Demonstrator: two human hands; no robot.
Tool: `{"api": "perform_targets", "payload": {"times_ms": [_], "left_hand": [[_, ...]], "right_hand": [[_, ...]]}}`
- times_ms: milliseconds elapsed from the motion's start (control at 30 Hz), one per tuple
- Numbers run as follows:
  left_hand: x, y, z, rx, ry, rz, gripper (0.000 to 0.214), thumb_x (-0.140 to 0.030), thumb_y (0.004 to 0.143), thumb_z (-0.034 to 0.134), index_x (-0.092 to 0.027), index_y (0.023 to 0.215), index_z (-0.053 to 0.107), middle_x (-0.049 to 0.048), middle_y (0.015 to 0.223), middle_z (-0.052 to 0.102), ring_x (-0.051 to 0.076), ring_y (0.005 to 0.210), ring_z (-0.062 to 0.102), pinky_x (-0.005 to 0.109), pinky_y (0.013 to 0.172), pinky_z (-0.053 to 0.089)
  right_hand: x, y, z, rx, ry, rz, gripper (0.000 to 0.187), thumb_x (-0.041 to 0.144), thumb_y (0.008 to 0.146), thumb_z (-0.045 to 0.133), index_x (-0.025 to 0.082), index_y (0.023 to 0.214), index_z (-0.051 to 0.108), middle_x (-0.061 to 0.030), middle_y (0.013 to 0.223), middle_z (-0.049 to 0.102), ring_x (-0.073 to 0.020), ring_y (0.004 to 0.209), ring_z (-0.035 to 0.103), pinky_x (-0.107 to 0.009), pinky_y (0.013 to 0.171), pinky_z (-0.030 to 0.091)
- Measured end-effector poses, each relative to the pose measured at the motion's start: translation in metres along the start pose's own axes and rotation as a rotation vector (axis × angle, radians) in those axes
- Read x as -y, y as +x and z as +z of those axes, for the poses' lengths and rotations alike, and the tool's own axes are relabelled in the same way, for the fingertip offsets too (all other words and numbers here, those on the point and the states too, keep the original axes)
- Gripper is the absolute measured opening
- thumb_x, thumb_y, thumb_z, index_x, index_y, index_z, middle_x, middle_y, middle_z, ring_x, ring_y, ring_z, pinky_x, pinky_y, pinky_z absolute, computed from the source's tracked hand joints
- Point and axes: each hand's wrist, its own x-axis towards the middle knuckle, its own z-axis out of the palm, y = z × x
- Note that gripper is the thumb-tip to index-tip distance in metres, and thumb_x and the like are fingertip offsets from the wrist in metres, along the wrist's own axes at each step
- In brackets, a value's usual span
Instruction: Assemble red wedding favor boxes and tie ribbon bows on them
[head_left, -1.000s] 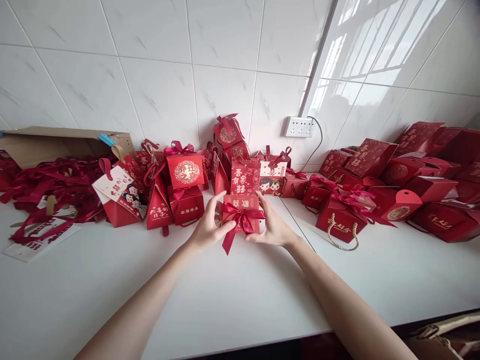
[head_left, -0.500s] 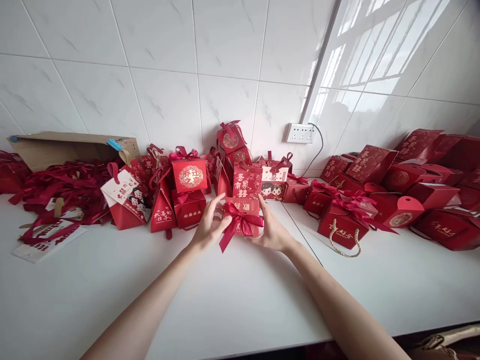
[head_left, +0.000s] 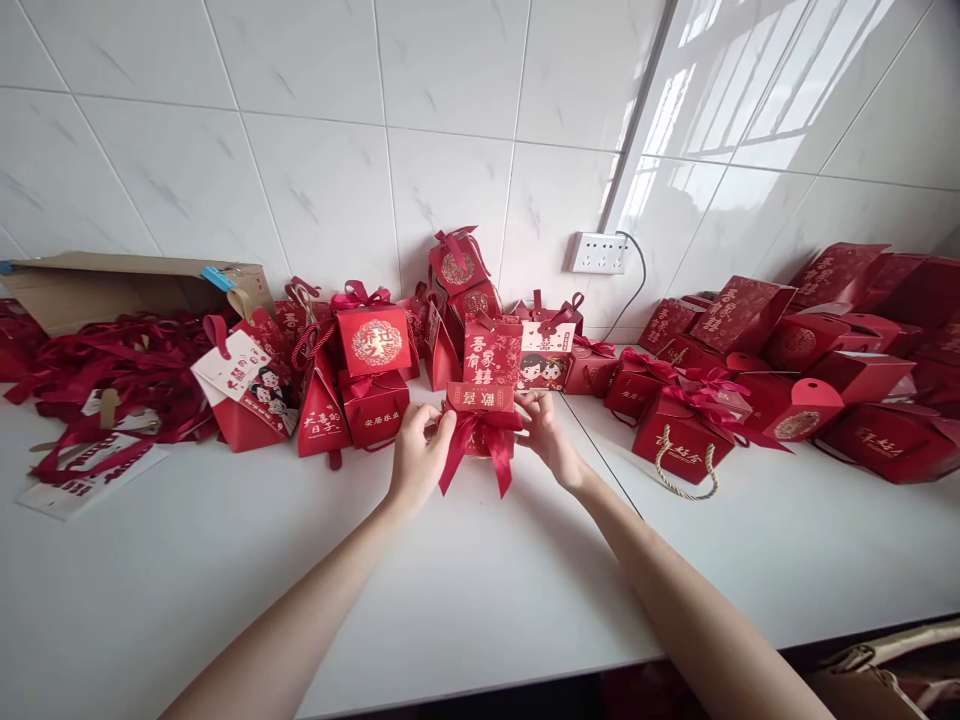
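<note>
A small red gift box (head_left: 480, 398) with gold lettering sits on the white table between my hands. A dark red ribbon bow (head_left: 484, 432) is tied across its front, with two tails hanging down. At the bow's left side, the thumb and fingers of my left hand (head_left: 421, 455) are pinched together on the ribbon. My right hand (head_left: 553, 445) has its fingertips closed at the bow's right loop. Right behind stands a patterned red box (head_left: 493, 352) with gold characters.
Finished-looking red boxes (head_left: 375, 345) with ribbons are stacked along the tiled wall. On the left, a cardboard box (head_left: 142, 285) lies behind a heap of red ribbons (head_left: 127, 380). Several more red boxes (head_left: 859, 375) pile up on the right. A power strip (head_left: 598, 253) is on the wall.
Both hands have shifted from the sides of the gift box to the bow's loops. The bow's tails now hang straighter and apart. The camera view has shifted slightly.
</note>
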Motion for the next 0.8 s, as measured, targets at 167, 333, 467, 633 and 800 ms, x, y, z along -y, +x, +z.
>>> {"api": "perform_targets", "payload": {"times_ms": [167, 333, 467, 633, 800], "left_hand": [[-0.001, -0.003, 0.0, -0.009, -0.005, -0.009, 0.026, -0.033, 0.079, 0.052, -0.02, 0.06, 0.04, -0.0013, 0.068, 0.044, 0.013, 0.064, 0.047, 0.025, 0.063, 0.042], [-0.003, -0.002, -0.002, -0.006, -0.002, -0.024, 0.026, -0.032, 0.08, 0.052, -0.02, 0.06, 0.041, -0.0013, 0.069, 0.044, 0.014, 0.068, 0.048, 0.026, 0.068, 0.042], [-0.004, -0.002, -0.002, 0.011, -0.042, -0.039, 0.028, -0.034, 0.08, 0.052, -0.02, 0.06, 0.04, -0.0005, 0.072, 0.046, 0.015, 0.072, 0.05, 0.027, 0.071, 0.041], [-0.002, -0.002, -0.001, 0.017, -0.099, -0.074, 0.027, -0.036, 0.08, 0.052, -0.019, 0.061, 0.043, 0.0017, 0.082, 0.051, 0.017, 0.081, 0.053, 0.028, 0.077, 0.042], [0.002, -0.002, 0.001, 0.026, -0.08, -0.064, 0.027, -0.037, 0.082, 0.049, -0.02, 0.061, 0.043, 0.002, 0.083, 0.051, 0.017, 0.081, 0.053, 0.027, 0.077, 0.043]], "right_hand": [[0.007, 0.001, 0.012, -0.106, -0.101, 0.076, 0.046, 0.065, 0.08, 0.051, 0.024, 0.099, 0.057, -0.0084, 0.132, 0.052, -0.0284, 0.116, 0.051, -0.043, 0.091, 0.045], [0.012, 0.004, 0.018, -0.128, -0.168, 0.062, 0.035, 0.054, 0.077, 0.062, 0.02, 0.085, 0.06, -0.0082, 0.116, 0.06, -0.0256, 0.106, 0.054, -0.039, 0.089, 0.044], [0.01, 0.007, 0.015, -0.161, -0.035, 0.116, 0.039, 0.053, 0.072, 0.068, 0.02, 0.065, 0.049, -0.0047, 0.092, 0.06, -0.0204, 0.086, 0.056, -0.037, 0.078, 0.046], [0.01, 0.008, 0.015, -0.242, 0.178, 0.166, 0.045, 0.05, 0.067, 0.074, 0.019, 0.061, 0.042, 0.0, 0.086, 0.055, -0.0125, 0.069, 0.049, -0.03, 0.067, 0.045], [0.012, 0.008, 0.017, -0.243, 0.243, 0.162, 0.043, 0.044, 0.067, 0.075, 0.018, 0.06, 0.042, 0.0002, 0.091, 0.055, -0.0106, 0.069, 0.047, -0.026, 0.065, 0.043]]}}
